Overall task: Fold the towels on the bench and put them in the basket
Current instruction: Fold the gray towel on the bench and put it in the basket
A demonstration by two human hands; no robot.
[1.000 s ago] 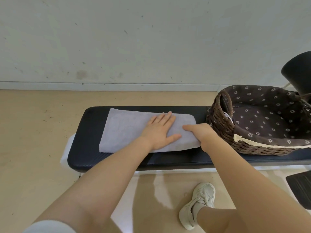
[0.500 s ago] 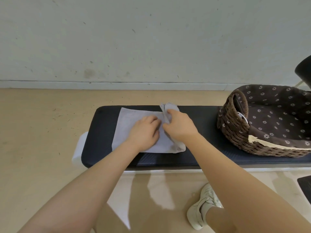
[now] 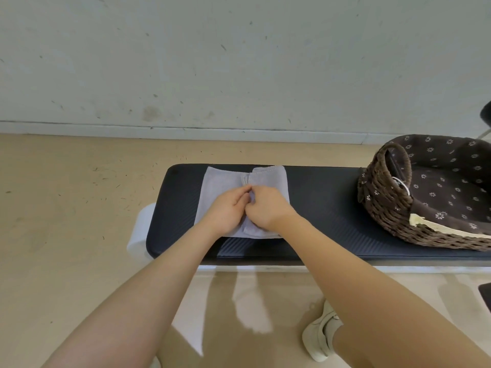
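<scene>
A pale grey towel lies on the left part of the black padded bench, its right end folded over toward the middle. My left hand rests on the towel's lower layer, fingers bent at the fold edge. My right hand pinches the folded-over flap next to my left fingers. At the bench's right end stands the brown wicker basket, lined with dark flowered cloth, an arm's length from both hands.
A grey wall with a skirting board runs behind the bench. Beige floor lies to the left and front. My white shoe is on the floor below the bench. A dark object shows at the right edge.
My right hand carried the towel's right end leftward over the towel and laid it down. My left hand curled from flat to meet it at the fold. The view shifted left.
</scene>
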